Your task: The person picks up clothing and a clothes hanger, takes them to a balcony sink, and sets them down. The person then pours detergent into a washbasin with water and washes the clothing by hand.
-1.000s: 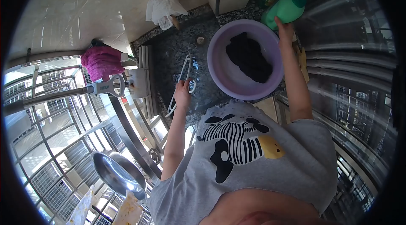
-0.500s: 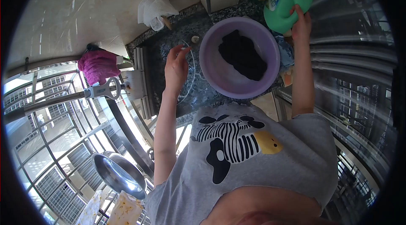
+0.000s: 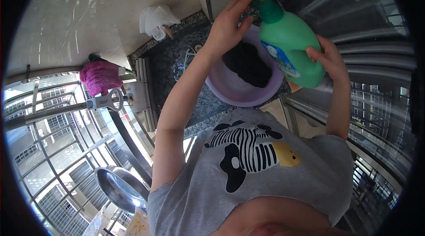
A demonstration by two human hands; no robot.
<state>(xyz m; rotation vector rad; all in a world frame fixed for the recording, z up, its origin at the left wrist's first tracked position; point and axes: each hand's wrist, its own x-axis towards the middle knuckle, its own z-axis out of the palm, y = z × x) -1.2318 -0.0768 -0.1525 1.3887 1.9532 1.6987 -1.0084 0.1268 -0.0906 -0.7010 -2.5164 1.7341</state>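
Note:
A green bottle (image 3: 290,36) with a dark green cap (image 3: 271,11) and a blue label is held tilted over the right part of the purple basin (image 3: 239,98). My right hand (image 3: 330,58) is closed round its handle. Near the cap, on its left, my left hand (image 3: 230,25) has its fingers apart and holds nothing. Black cloth (image 3: 248,65) lies in the basin, partly hidden by my left hand and forearm.
On the dark stone counter (image 3: 170,54) lies a white hanger (image 3: 190,54). White mesh (image 3: 157,21) hangs on the wall at the back. A magenta towel (image 3: 101,77) hangs at the left, above metal pans (image 3: 121,188).
My right hand has lifted the green bottle and brought it over the basin, cap to the left. My left hand has let go of the hanger and moved across to the cap.

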